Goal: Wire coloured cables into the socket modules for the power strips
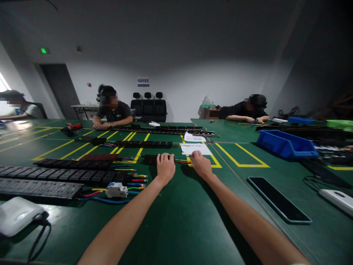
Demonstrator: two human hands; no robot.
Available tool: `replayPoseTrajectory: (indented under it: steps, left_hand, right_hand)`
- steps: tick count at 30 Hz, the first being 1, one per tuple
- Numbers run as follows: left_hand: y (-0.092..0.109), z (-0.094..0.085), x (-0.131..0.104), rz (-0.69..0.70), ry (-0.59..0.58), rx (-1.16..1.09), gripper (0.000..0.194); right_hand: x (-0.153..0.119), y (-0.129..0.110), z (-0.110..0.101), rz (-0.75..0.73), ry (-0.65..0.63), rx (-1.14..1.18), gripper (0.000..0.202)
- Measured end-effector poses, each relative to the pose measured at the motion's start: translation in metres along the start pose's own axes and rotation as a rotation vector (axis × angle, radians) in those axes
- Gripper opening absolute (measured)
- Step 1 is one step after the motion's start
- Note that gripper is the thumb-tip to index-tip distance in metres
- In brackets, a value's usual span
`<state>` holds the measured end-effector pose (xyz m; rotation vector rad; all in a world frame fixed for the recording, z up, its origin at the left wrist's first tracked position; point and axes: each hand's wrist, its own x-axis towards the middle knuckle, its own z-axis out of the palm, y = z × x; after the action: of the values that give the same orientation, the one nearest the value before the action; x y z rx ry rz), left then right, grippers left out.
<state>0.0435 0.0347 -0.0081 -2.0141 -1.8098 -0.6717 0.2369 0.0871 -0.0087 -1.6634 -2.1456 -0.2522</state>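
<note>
Ahead of me on the green table lies a short black socket strip (150, 159). My left hand (166, 168) rests over its right end, fingers curled down around it. Several thin coloured wires (182, 161) run out of that end toward my right hand (202, 163). The fingers of my right hand are closed at the wire ends, and the tips are partly hidden. Just behind the hands lies a white paper sheet (193, 149) with printing on it. To the left, longer socket strips (55, 175) lie in rows, with coloured leads and a white circuit breaker (116, 190).
A phone (278, 198) lies to the right, near a blue bin (286, 144) and a white power bank (338, 200). A white device with a cable (20, 215) sits front left. Across the table, co-workers (114, 110) lean over other strips. Yellow tape lines (239, 165) mark the tabletop.
</note>
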Motion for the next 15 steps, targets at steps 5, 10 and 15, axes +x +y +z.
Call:
replayPoseTrajectory:
  steps: [5, 10, 15]
  left_hand:
    - [-0.0029, 0.0018, 0.0038, 0.013, 0.091, -0.014, 0.020]
    - [-0.0074, 0.0043, 0.0057, 0.005, 0.080, -0.063, 0.015]
    - [-0.0055, 0.0068, 0.0050, 0.049, 0.069, -0.152, 0.022]
  right_hand:
    - [-0.0006, -0.0007, 0.0029, 0.056, 0.088, 0.004, 0.024]
    - [-0.0011, 0.0000, 0.0009, 0.030, -0.043, 0.030, 0.021]
    - [-0.0005, 0.0017, 0.0005, 0.057, -0.181, 0.033, 0.023]
